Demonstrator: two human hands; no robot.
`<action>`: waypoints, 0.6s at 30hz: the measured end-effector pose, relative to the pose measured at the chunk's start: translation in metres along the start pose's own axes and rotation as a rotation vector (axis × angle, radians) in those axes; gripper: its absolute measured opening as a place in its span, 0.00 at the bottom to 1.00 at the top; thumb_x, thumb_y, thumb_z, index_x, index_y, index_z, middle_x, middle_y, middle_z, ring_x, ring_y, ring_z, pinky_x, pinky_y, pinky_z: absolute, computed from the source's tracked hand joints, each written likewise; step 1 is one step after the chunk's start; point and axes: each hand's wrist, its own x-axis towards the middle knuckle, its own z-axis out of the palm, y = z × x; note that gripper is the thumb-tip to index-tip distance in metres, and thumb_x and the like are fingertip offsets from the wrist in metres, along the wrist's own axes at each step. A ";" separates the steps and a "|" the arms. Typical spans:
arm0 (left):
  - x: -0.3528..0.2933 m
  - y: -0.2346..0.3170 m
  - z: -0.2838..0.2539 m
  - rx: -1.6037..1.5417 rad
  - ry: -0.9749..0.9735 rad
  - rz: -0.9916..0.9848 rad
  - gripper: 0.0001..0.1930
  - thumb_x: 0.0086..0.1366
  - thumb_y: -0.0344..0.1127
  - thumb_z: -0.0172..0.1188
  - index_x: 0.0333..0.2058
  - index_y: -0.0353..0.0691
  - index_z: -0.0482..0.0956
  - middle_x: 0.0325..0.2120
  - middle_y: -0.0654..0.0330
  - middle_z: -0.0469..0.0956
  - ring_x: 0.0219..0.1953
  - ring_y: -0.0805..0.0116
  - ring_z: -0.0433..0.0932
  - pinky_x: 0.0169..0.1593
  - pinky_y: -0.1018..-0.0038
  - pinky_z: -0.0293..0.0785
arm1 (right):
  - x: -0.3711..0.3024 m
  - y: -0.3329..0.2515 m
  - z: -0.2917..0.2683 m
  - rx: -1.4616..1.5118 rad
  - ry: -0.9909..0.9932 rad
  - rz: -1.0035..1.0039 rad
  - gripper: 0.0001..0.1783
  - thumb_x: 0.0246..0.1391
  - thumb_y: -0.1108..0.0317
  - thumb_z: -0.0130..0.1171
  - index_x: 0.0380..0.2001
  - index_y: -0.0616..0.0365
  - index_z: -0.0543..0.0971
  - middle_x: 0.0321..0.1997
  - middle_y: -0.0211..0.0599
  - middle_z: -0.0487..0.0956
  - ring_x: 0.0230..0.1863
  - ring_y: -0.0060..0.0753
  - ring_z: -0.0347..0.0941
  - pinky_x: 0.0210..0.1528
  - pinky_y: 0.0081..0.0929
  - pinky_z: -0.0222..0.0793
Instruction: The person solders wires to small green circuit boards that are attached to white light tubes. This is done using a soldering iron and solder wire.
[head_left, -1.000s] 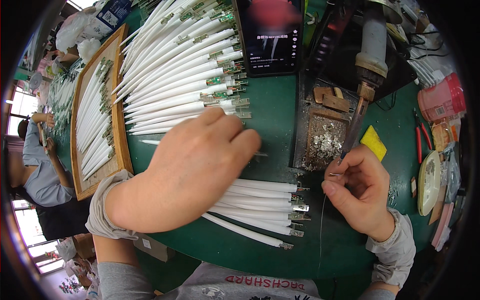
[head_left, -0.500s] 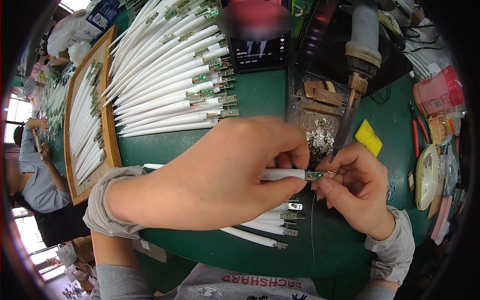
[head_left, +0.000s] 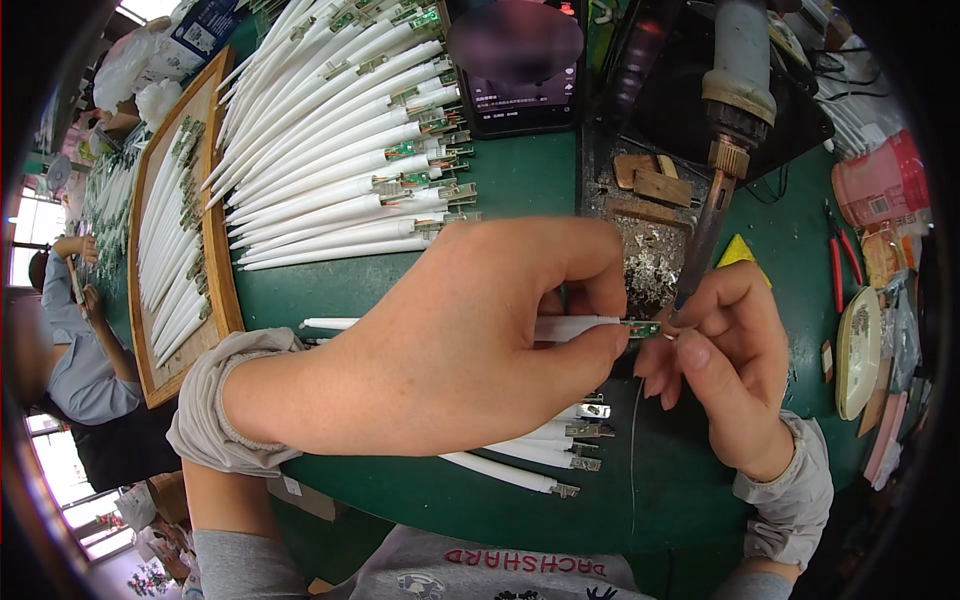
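Pinched between my left hand's thumb and fingers is a white tapered stick, lying level with a small green circuit board at its right end. My right hand is at the board's end, thumb and fingers curled close around a thin silvery wire that hangs down over the table; its upper end is hidden in the fingers. From above, a soldering iron points down, its tip beside the board's end and my right fingertips. Neither hand touches its handle.
Many similar white sticks lie fanned at the upper left, with several below my left hand. Around are a wooden tray, a phone, a yellow sponge, red-handled pliers and a dish. Another person sits left.
My right thumb has drawn a little away from the board's end and the fingers have loosened slightly. The whole scene has shifted a little to the right.
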 end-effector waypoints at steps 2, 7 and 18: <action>0.000 -0.001 0.001 -0.035 0.013 0.016 0.04 0.57 0.25 0.61 0.30 0.33 0.75 0.27 0.64 0.73 0.31 0.80 0.72 0.33 0.82 0.69 | -0.001 0.000 -0.003 -0.130 -0.031 -0.045 0.09 0.58 0.74 0.52 0.37 0.64 0.64 0.31 0.39 0.75 0.27 0.16 0.70 0.27 0.11 0.65; -0.002 0.003 0.002 -0.120 0.043 0.022 0.04 0.57 0.25 0.60 0.31 0.32 0.74 0.28 0.63 0.74 0.33 0.80 0.73 0.35 0.83 0.70 | -0.003 -0.002 0.002 -0.206 0.007 -0.133 0.09 0.57 0.75 0.53 0.37 0.65 0.64 0.29 0.39 0.75 0.26 0.16 0.70 0.27 0.11 0.65; 0.000 0.003 0.001 -0.109 0.043 0.095 0.04 0.58 0.23 0.60 0.32 0.31 0.75 0.30 0.61 0.73 0.33 0.78 0.73 0.35 0.82 0.70 | -0.002 0.000 0.005 -0.210 0.072 -0.216 0.10 0.56 0.77 0.53 0.38 0.66 0.64 0.30 0.39 0.74 0.27 0.18 0.71 0.28 0.12 0.67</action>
